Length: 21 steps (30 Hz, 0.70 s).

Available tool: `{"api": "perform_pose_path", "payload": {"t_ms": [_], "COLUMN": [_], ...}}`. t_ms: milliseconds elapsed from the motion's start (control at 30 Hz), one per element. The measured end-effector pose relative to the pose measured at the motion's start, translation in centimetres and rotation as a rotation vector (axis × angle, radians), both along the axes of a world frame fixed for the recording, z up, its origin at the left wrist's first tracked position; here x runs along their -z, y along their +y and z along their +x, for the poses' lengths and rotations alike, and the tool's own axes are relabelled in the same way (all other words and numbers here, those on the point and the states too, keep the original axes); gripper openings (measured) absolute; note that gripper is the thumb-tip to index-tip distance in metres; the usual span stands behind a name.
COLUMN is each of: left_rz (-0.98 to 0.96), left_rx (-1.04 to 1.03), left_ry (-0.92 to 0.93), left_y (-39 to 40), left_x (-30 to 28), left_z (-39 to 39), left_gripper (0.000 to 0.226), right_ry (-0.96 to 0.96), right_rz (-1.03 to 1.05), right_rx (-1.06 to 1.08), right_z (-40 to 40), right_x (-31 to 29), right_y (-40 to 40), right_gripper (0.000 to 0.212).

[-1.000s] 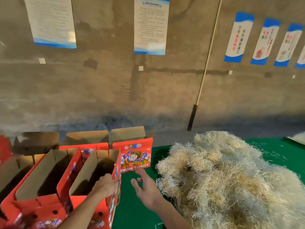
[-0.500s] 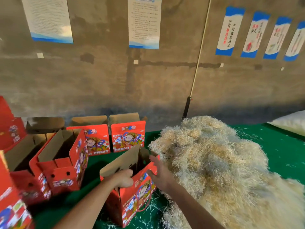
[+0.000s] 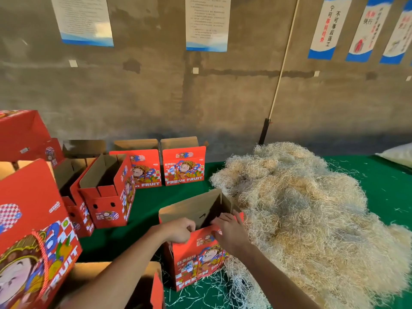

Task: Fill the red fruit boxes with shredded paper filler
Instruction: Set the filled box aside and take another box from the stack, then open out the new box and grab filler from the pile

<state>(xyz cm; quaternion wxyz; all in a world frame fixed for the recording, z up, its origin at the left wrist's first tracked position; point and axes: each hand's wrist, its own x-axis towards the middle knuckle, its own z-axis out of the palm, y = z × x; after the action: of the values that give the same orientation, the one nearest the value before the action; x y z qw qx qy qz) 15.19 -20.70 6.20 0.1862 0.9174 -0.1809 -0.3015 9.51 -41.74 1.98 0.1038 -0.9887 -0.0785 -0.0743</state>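
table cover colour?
Dark green cloth, scattered with pale strands of shredded paper; the head view shows it best at right.

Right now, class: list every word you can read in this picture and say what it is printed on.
"FRESH FRUIT": front of the far red box against the wall.
"FRUIT": the box beside it, first word cut off.
"FRUIT": big box at near left.
"FRES": box under the hands, rest hidden.
Wall notices and blue-edged banners: Chinese text, too blurred.
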Motion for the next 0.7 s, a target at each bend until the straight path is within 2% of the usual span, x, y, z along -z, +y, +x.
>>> {"api": "perform_pose_path", "payload": {"t_ms": [67, 200, 267, 400, 467, 533, 567, 633, 700], "left_rz": [-0.003, -0.105, -0.159, -0.046, -0.094, -0.192, -0.237, -0.310, -0.398], "left_rx": [-0.002, -0.017, 0.010, 0.128, 0.125, 0.111, 0.105, 0.102, 0.079], "left_ry": [0.003, -0.012, -0.016, -0.062, 0.107, 0.315, 0.361, 0.308, 0.068], "left_y": [0.2, -0.1, -0.4, -1.6, -2.7, -3.8, -4.4, -5.4, -6.6], "left_x": [0.0, -1.3, -2.8, -5.7, -5.8, -5.7, -5.3, -4.3, -3.3], "left_z": [-0.5, -1.2, -1.4, -2.2, -2.9, -3.7, -3.9, -4.1, -4.2], "left_gripper": [0.023, 0.014, 0.012, 0.029, 0.041, 0.037, 0.031, 0.023, 0.025], "right_ry": [-0.003, -0.057, -0.100, -0.027, 0.029, 0.073, 0.090, 0.124, 0.167], "right_rz": [-0.087, -0.164, -0.107, 0.039, 0.074, 0.085, 0.090, 0.098, 0.100], "right_rx": [-0.016, -0.139, -0.191, -0.253, -0.258, -0.268, -0.271, -0.273, -0.268], "right_z": [-0.5, -1.5, -2.3, -5.2, -7.1, -8.9, -9.7, -11.4, -13.0], "right_x": [-0.8, -3.3, -4.7, -6.3, -6.4, -6.0, -5.8, -5.2, -4.5], "right_y": [-0.1, -0.6, -0.8, -1.2, -1.5, -1.7, -1.7, -1.9, -2.1], "right_gripper": [0.024, 0.025, 0.027, 0.020, 0.017, 0.017, 0.017, 0.018, 0.020]}}
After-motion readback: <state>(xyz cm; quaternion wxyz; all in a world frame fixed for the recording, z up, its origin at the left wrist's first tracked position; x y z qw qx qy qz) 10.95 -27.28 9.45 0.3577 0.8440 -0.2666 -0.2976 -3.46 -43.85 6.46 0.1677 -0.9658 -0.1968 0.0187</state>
